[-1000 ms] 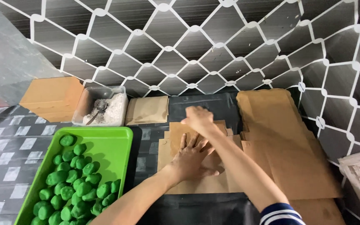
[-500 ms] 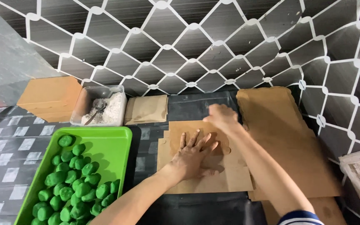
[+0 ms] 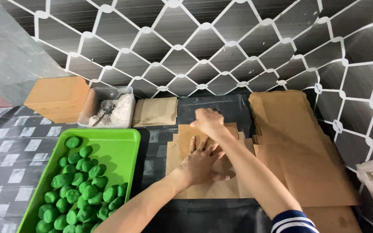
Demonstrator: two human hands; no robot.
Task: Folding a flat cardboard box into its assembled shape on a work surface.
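On a black-covered counter [image 3: 203, 215] against a dark wall with white diamond lattice [image 3: 221, 47], the flat brown cardboard blank [image 3: 203, 190] lies centre. The left hand [image 3: 201, 162] presses it flat, fingers spread wide; the right hand [image 3: 209, 121] is curled at its far edge, grip unclear. Green tray [image 3: 117, 151] of green balls [image 3: 78, 185] sits left, cardboard stack [image 3: 298, 142] right.

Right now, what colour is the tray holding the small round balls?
Bright green plastic tray, seen from the head view.
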